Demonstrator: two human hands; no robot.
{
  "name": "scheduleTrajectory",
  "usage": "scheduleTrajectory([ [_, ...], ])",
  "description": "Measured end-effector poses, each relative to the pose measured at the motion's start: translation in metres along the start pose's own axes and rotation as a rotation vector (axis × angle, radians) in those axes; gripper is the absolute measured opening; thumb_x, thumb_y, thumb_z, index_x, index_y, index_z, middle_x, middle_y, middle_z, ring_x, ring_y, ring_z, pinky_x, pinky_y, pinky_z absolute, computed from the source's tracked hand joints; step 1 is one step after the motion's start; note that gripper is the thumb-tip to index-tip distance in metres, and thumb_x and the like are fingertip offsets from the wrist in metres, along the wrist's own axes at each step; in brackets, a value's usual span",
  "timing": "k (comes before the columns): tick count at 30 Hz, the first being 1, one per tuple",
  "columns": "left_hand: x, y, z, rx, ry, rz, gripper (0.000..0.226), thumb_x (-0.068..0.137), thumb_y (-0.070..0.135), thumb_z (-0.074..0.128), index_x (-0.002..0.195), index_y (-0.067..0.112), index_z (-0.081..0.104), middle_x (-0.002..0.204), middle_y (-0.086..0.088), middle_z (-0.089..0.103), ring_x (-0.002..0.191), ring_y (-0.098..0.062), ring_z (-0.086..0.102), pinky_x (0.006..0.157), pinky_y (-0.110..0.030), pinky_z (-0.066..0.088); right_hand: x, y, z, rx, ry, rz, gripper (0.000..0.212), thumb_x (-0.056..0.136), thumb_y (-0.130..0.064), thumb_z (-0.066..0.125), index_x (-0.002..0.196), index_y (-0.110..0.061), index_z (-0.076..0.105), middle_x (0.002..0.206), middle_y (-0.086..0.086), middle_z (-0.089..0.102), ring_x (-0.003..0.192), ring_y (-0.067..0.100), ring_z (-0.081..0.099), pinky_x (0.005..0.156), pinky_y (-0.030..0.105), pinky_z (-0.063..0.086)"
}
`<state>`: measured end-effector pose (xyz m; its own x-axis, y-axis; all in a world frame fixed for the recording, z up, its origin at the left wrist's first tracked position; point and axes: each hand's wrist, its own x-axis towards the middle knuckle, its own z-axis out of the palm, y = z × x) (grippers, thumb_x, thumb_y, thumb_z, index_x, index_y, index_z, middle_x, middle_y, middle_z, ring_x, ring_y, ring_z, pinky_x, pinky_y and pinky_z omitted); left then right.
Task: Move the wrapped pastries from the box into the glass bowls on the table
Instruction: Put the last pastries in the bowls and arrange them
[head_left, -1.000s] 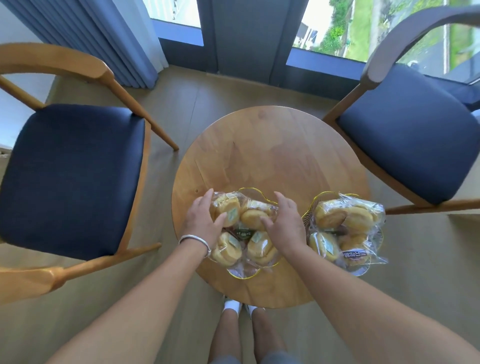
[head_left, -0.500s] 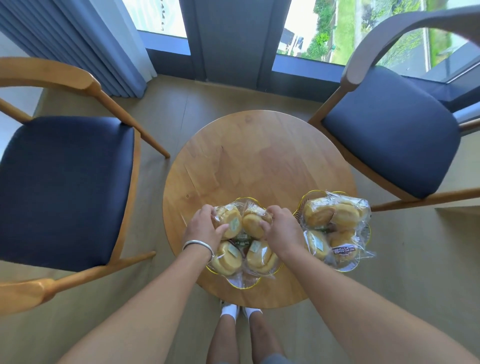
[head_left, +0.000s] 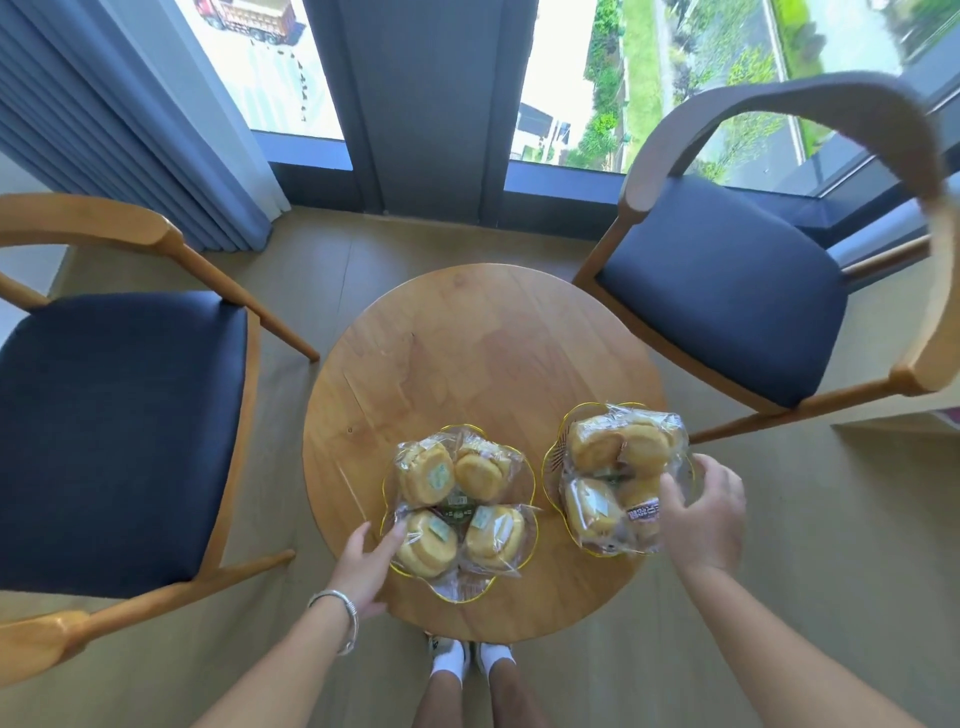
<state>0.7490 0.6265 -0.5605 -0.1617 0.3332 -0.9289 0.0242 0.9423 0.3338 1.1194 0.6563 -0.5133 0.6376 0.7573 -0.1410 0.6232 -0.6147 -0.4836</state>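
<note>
Two bare legs in white socks (head_left: 470, 662) stand at the bottom centre of the frame, just below the edge of a round wooden table (head_left: 483, 353). On the near half of the table sit two glass bowls with gold rims. The left bowl (head_left: 465, 592) holds four wrapped pastries (head_left: 457, 499); the right bowl (head_left: 553, 457), close beside it, holds another heap of wrapped pastries (head_left: 618, 452).

A left hand (head_left: 363, 564), with a silver bracelet (head_left: 340, 616) on the wrist, rests its loosely spread fingers against the left bowl's near-left rim, gripping nothing. A right hand (head_left: 704, 514) curls its thumb and fingers round the right bowl's right side, covering part of it.

Beyond the table lies pale wood flooring. A blue-cushioned wooden armchair (head_left: 119, 426) fills the left of the frame; a second one (head_left: 727, 291) stands at upper right. At the top are tall windows (head_left: 649, 78) and a blue curtain (head_left: 104, 104) at upper left.

A second ago both hands were over the left bowl; now the right has crossed to the right bowl.
</note>
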Motion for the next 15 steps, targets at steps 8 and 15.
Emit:
scheduleTrajectory([
  [8, 0.007, 0.004, 0.023, 0.013, 0.043, 0.152, 0.096, 0.072, 0.048, 0.078, 0.147, 0.041, 0.019, 0.134, 0.000, 0.047, 0.109, -0.020, 0.051, 0.082, -0.044, 0.051, 0.028, 0.044, -0.009, -0.294, -0.252, 0.104, 0.082, 0.086, -0.067, 0.048, 0.151, -0.023, 0.025, 0.159, 0.010, 0.022, 0.145, 0.030, 0.022, 0.114, 0.052, 0.025],
  [15, 0.021, 0.009, 0.025, 0.087, 0.122, 0.209, 0.087, 0.072, 0.035, 0.081, 0.145, 0.026, 0.033, 0.124, 0.000, 0.056, 0.102, -0.018, 0.061, 0.077, -0.042, 0.057, 0.031, 0.046, 0.004, -0.252, -0.466, 0.156, 0.092, 0.082, -0.070, 0.055, 0.154, -0.029, 0.015, 0.163, 0.004, 0.010, 0.146, 0.031, 0.019, 0.114, 0.052, 0.024],
])
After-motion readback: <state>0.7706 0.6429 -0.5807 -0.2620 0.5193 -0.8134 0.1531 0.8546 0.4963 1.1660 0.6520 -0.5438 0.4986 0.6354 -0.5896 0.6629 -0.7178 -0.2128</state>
